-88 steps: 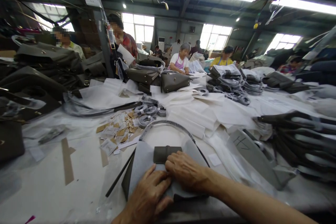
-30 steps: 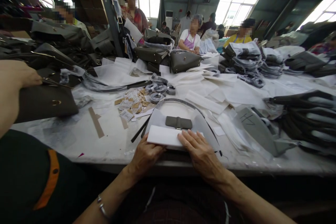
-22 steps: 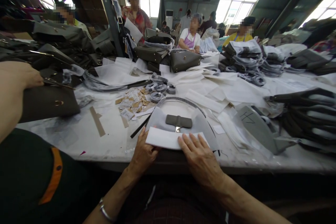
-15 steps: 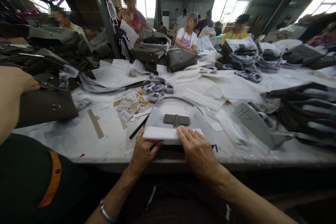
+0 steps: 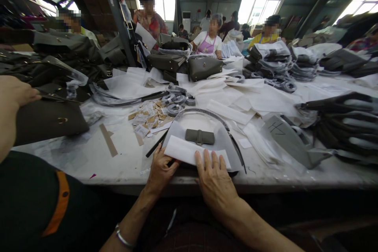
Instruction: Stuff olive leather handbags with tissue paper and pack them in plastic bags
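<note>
In front of me on the table lies a dark handbag (image 5: 189,166), mostly hidden under a translucent white sheet (image 5: 233,141). A folded white foam strip (image 5: 181,149) lies slanted along its near side. My left hand (image 5: 161,171) is closed around the near left corner of the bag, beside the strip's left end. Spread over the strip's right part, my right hand (image 5: 217,183) presses with its fingers stretched out. Behind the strip, a grey-green strap tab (image 5: 200,136) rests on the sheet. The bag's dark strap (image 5: 220,115) arches around behind.
Paper tags (image 5: 147,120) and coiled straps (image 5: 174,109) lie beyond the bag. White sheets (image 5: 227,94) cover the middle. Grey bag pieces (image 5: 291,138) are at right. At left, a co-worker's hand (image 5: 17,94) holds a grey handbag (image 5: 50,122). Several people work across the table.
The foam strip has tilted, its right end coming down towards me. My right hand has slid slightly down and left, flat on it. The co-worker's handbag at left shifted slightly.
</note>
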`<state>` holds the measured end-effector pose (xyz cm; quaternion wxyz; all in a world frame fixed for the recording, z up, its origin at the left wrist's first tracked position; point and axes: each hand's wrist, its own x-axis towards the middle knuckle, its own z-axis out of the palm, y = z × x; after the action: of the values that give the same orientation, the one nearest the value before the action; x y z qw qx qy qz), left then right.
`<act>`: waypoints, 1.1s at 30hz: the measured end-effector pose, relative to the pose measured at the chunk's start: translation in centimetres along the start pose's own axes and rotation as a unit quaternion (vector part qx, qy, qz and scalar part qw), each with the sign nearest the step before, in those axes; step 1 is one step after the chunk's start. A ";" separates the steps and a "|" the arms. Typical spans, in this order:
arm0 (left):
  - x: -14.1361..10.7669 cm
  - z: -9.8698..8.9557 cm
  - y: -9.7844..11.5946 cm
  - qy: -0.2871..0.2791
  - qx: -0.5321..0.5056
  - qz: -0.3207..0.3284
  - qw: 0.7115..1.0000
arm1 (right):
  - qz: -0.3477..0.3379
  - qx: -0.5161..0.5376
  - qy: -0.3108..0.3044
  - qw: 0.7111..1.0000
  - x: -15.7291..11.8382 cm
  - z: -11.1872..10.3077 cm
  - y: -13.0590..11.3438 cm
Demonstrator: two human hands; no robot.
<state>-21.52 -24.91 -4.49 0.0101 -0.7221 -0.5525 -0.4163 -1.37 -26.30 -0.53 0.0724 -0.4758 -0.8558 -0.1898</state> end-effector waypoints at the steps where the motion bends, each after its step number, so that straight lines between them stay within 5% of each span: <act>1: 0.0 0.1 -0.1 0.012 0.008 0.007 1.000 | 0.001 0.003 -0.010 1.000 0.1 0.0 -0.1; 8: 0.0 -1.3 2.2 0.149 0.120 0.041 0.981 | 0.029 0.004 -0.059 0.998 2.3 -0.5 0.6; 13: 0.9 -1.2 4.5 -0.021 0.203 0.224 0.953 | 0.007 -0.005 -0.034 0.999 1.9 0.7 0.7; 16: 1.1 0.6 4.3 -0.076 0.240 0.261 0.932 | -0.018 -0.014 0.006 1.000 1.3 2.0 1.3; 26: 2.7 4.0 5.0 -0.076 0.287 0.241 0.924 | -0.090 0.139 0.028 0.986 3.3 2.7 6.6; 33: 2.1 5.5 4.0 -0.040 0.204 0.262 0.942 | -0.055 0.154 0.098 0.982 0.5 2.8 8.0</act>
<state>-15.00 -22.21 -5.02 0.2439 -0.8397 -0.4171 -0.2478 5.22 -21.04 -0.91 0.2177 -0.3907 -0.8882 -0.1051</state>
